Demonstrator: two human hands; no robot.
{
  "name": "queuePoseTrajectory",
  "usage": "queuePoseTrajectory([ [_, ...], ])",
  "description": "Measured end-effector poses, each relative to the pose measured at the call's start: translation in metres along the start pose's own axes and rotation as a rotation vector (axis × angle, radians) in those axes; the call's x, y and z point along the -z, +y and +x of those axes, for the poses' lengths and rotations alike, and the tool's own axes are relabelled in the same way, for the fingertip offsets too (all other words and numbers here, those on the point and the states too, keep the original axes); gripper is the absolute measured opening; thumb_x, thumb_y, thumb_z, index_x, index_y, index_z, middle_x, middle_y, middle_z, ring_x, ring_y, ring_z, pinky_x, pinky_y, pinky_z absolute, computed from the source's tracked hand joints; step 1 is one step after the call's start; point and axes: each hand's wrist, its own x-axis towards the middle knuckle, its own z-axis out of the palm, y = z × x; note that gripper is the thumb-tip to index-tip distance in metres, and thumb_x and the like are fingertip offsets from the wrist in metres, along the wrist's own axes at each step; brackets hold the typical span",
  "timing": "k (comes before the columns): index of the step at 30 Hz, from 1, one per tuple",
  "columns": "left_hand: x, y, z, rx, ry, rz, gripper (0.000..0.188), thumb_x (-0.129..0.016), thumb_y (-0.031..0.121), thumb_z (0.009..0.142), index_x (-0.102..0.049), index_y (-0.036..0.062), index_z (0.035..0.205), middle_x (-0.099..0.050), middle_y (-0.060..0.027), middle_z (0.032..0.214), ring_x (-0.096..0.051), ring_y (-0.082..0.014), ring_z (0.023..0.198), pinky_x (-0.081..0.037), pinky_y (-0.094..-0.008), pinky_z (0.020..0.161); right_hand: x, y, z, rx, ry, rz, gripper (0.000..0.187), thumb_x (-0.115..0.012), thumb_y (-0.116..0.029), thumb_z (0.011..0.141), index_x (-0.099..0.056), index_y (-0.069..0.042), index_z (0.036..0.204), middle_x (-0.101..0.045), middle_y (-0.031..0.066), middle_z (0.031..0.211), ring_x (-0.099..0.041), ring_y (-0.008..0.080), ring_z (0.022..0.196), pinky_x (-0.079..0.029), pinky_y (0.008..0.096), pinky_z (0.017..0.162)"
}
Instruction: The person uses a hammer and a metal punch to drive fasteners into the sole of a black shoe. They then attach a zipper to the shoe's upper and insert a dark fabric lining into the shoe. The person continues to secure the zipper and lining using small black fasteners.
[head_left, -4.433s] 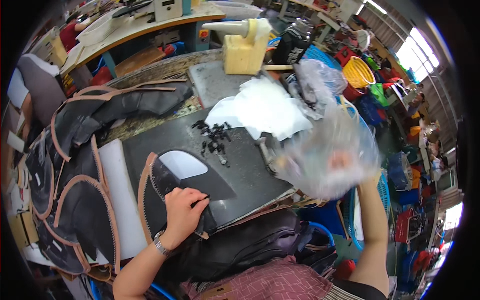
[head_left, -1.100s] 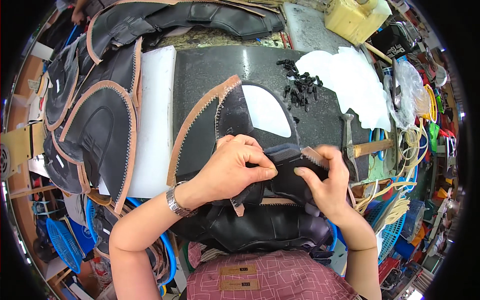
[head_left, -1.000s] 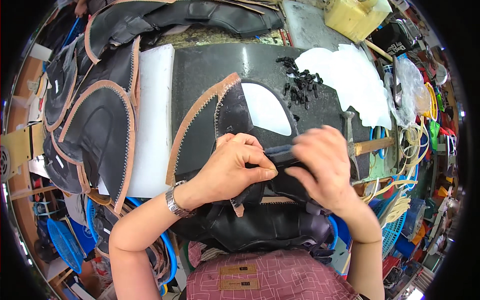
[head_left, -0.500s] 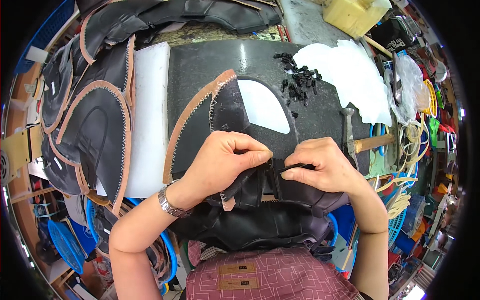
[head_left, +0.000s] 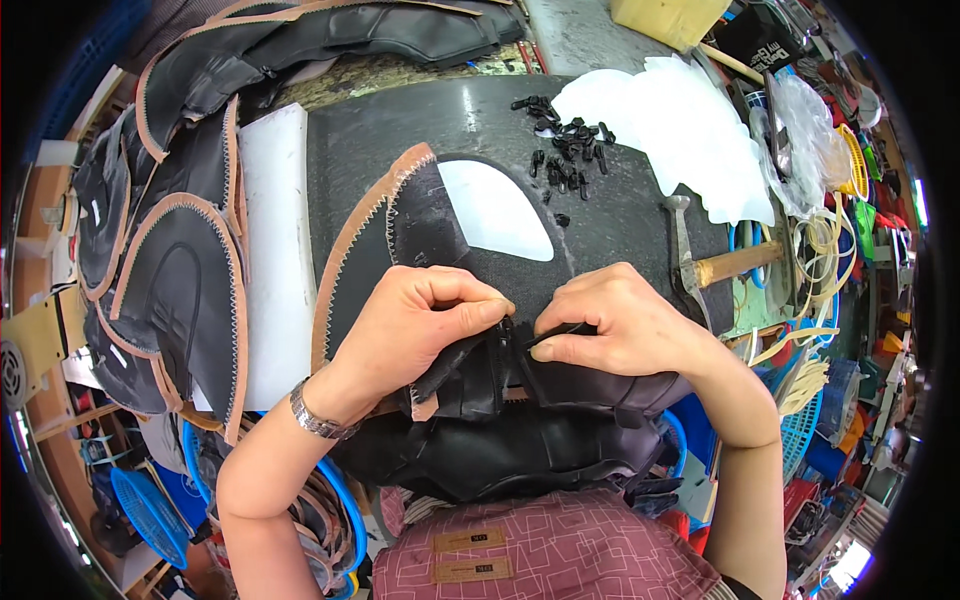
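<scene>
A black leather boot upper (head_left: 590, 390) lies over the near edge of the dark work board, with tan zigzag-stitched edging on part of it. My left hand (head_left: 420, 320) is closed, thumb and forefinger pinching the top end of a black zipper (head_left: 505, 350). Just to its right, my right hand (head_left: 620, 325) is closed on the facing black edge of the upper. A narrow gap separates the two pinched edges. Whatever small part sits between my left fingertips is mostly hidden. Past my left hand stands a tan-edged flap (head_left: 350, 250) of the upper.
Small black zipper sliders (head_left: 570, 150) lie heaped on the dark board (head_left: 400, 120). White sheets (head_left: 690, 130) and a hammer (head_left: 735, 265) are on the right. Stacked tan-edged leather uppers (head_left: 185, 270) lie left of a white slab (head_left: 275, 250). Blue baskets (head_left: 150, 515) stand lower down.
The view has shifted slightly, so the board and its things sit farther left. Both hands keep their pinch, close together at the zipper.
</scene>
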Motion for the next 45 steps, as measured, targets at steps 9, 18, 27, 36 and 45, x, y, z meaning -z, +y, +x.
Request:
queuePoseTrajectory([
  [9, -0.005, -0.007, -0.001, -0.151, 0.073, 0.086, 0.011, -0.066, 0.009, 0.082, -0.069, -0.0005, 0.087, -0.065, -0.0047, 0.078, -0.059, -0.0096, 0.074, -0.047, -0.0231, 0.067, 0.000, 0.000, -0.001, -0.007, 0.008, 0.015, 0.023, -0.064, -0.027, 0.076, -0.067, -0.005, 0.080, -0.064, 0.0124, 0.072, -0.061, 0.0313, 0.067, -0.047, 0.0399, 0.060],
  [18, -0.005, -0.006, -0.001, -0.151, 0.062, 0.048, 0.011, -0.066, 0.010, 0.082, -0.069, 0.0005, 0.087, -0.065, -0.0045, 0.080, -0.059, -0.0101, 0.075, -0.046, -0.0236, 0.069, 0.001, -0.001, -0.002, -0.017, -0.010, -0.004, 0.022, -0.064, -0.025, 0.075, -0.067, -0.004, 0.078, -0.063, 0.0135, 0.071, -0.061, 0.0314, 0.067, -0.046, 0.0408, 0.060],
  [27, -0.005, 0.000, 0.002, -0.031, 0.063, 0.150, 0.010, -0.068, 0.010, 0.080, -0.069, -0.0002, 0.082, -0.062, -0.0025, 0.076, -0.055, -0.0086, 0.072, -0.044, -0.0228, 0.067, -0.005, -0.001, -0.004, 0.082, 0.133, -0.139, 0.017, -0.065, -0.022, 0.074, -0.064, -0.005, 0.075, -0.060, 0.0095, 0.068, -0.061, 0.0288, 0.065, -0.046, 0.0397, 0.057],
  [36, -0.006, 0.000, 0.004, -0.046, 0.043, 0.244, 0.010, -0.069, 0.009, 0.078, -0.067, -0.0012, 0.081, -0.059, -0.0008, 0.072, -0.053, -0.0080, 0.070, -0.043, -0.0228, 0.065, -0.012, -0.001, -0.003, 0.189, 0.254, -0.260, 0.016, -0.068, -0.017, 0.069, -0.057, -0.005, 0.069, -0.054, 0.0079, 0.061, -0.057, 0.0279, 0.059, -0.046, 0.0390, 0.053],
  [45, -0.005, 0.004, 0.005, -0.012, 0.046, 0.264, 0.011, -0.067, 0.008, 0.079, -0.067, -0.0018, 0.082, -0.059, -0.0004, 0.070, -0.051, -0.0045, 0.064, -0.042, -0.0208, 0.059, -0.018, 0.003, -0.004, 0.242, 0.267, -0.445, 0.014, -0.068, -0.018, 0.070, -0.058, -0.008, 0.074, -0.054, 0.0030, 0.068, -0.058, 0.0209, 0.066, -0.046, 0.0344, 0.063],
])
